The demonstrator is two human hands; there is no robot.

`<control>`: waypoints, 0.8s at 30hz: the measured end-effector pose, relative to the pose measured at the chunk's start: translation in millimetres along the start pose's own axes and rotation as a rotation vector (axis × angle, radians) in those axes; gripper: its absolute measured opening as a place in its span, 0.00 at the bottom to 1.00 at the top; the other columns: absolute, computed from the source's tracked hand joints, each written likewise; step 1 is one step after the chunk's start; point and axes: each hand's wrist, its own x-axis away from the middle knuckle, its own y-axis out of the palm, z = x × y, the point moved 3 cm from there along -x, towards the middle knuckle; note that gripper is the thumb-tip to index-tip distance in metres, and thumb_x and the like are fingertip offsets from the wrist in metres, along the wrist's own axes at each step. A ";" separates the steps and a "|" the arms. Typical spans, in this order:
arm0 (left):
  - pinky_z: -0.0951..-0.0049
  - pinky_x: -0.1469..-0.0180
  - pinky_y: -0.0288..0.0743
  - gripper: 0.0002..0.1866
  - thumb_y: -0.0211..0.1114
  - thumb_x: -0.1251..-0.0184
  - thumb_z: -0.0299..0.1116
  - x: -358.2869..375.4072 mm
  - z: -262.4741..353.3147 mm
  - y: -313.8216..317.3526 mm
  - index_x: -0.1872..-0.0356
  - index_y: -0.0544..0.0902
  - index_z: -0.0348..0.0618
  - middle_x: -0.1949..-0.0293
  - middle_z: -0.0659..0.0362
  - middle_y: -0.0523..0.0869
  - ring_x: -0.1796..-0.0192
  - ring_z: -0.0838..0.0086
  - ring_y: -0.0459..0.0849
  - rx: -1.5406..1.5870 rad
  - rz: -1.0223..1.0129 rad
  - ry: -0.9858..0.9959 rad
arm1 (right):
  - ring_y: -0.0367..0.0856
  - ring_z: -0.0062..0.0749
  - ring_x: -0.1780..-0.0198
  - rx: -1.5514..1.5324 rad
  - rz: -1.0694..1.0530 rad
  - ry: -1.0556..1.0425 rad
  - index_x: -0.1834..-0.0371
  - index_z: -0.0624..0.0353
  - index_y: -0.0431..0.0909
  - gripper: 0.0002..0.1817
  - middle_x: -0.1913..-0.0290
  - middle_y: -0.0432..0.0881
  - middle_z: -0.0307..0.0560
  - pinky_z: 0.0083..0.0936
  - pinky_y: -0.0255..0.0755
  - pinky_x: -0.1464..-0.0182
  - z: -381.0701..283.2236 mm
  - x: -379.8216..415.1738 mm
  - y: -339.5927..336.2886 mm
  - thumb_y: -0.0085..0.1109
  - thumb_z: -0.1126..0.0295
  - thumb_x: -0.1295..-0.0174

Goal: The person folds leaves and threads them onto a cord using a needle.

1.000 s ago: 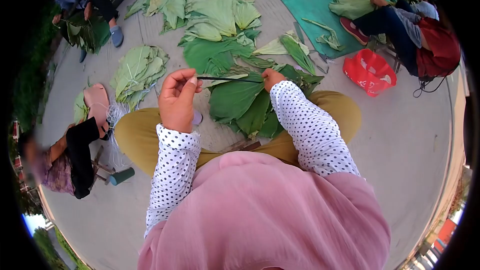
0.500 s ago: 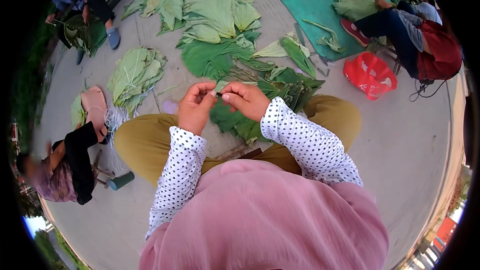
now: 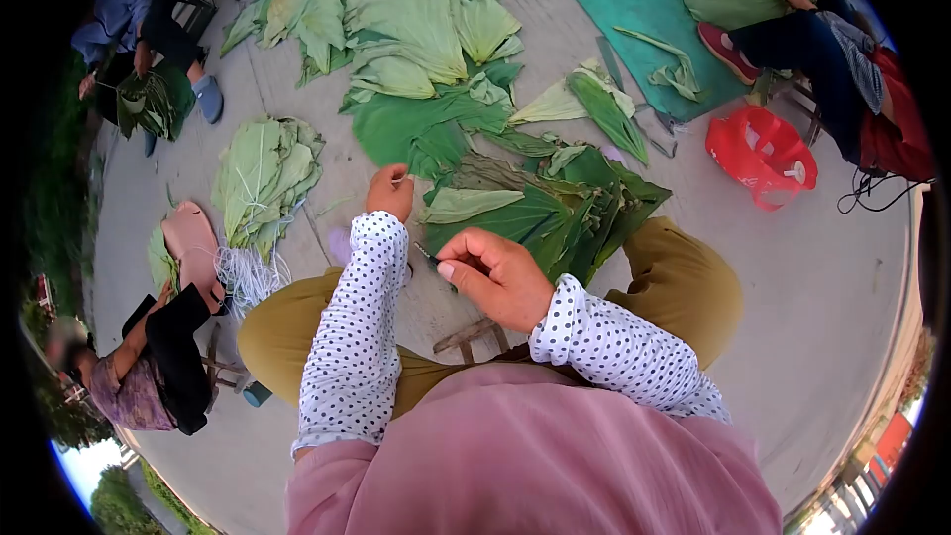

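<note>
My right hand [image 3: 500,277] is closed in a pinch on a thin dark piece [image 3: 426,254], whose pointed end sticks out to the left over the ground between my knees. Farther forward and to the left, my left hand [image 3: 390,192] has its fingers curled together near the edge of the dark green leaves; a tiny pale bit shows at its fingertips, too small to name. Just beyond both hands lies a pile of large green leaves [image 3: 584,208], with a paler folded leaf [image 3: 471,204] on its near side.
Pale leaves [image 3: 411,25] are spread ahead. A tied leaf bundle [image 3: 265,163] and white strings [image 3: 253,277] lie left. A red bag [image 3: 761,154] stands right, near a green mat [image 3: 634,30]. Seated people are left and right; a wooden stool [image 3: 471,337] shows between my knees.
My hands were together at a small dark piece and are now apart: the left moved forward, the right back toward my body with the dark piece. The view has shifted slightly.
</note>
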 end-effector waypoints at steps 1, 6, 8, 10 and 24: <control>0.67 0.51 0.77 0.18 0.64 0.38 0.35 -14.5 5.2 0.7 0.48 0.78 0.42 0.52 0.53 0.82 0.54 0.66 0.82 -0.005 -0.005 -0.001 | 0.68 0.13 0.69 -0.006 0.004 0.002 0.58 0.61 0.75 0.06 0.69 0.75 0.34 0.16 0.67 0.66 -2.1 -3.4 -1.8 0.58 0.71 0.35; 0.61 0.34 0.64 0.27 0.64 0.42 0.32 -81.0 40.6 21.3 0.39 0.72 0.45 0.36 0.48 0.71 0.36 0.55 0.70 -0.587 -0.109 0.161 | 0.73 0.20 0.70 -0.053 0.058 0.071 0.59 0.62 0.76 0.06 0.66 0.76 0.42 0.21 0.70 0.65 2.5 -25.5 -13.3 0.57 0.72 0.36; 0.63 0.32 0.64 0.33 0.61 0.41 0.29 -109.6 47.7 34.4 0.31 0.63 0.49 0.29 0.54 0.62 0.33 0.58 0.65 -0.766 -0.185 0.239 | 0.74 0.21 0.68 -0.067 0.090 0.083 0.58 0.62 0.76 0.06 0.66 0.77 0.42 0.21 0.71 0.64 3.7 -36.6 -20.2 0.58 0.74 0.36; 0.63 0.33 0.65 0.33 0.58 0.40 0.26 -140.9 45.6 51.5 0.31 0.63 0.50 0.29 0.56 0.62 0.34 0.58 0.66 -0.796 -0.222 0.268 | 0.74 0.22 0.68 -0.063 0.118 0.106 0.58 0.62 0.76 0.06 0.66 0.77 0.42 0.21 0.71 0.63 6.7 -46.2 -26.8 0.58 0.74 0.36; 0.61 0.48 0.73 0.09 0.60 0.40 0.31 -193.5 20.3 42.0 0.60 0.83 0.45 0.55 0.53 0.78 0.48 0.60 0.76 -0.884 -0.145 0.524 | 0.74 0.16 0.67 -0.197 0.115 0.255 0.54 0.64 0.74 0.08 0.66 0.77 0.36 0.16 0.70 0.62 20.3 -56.7 -36.1 0.54 0.71 0.31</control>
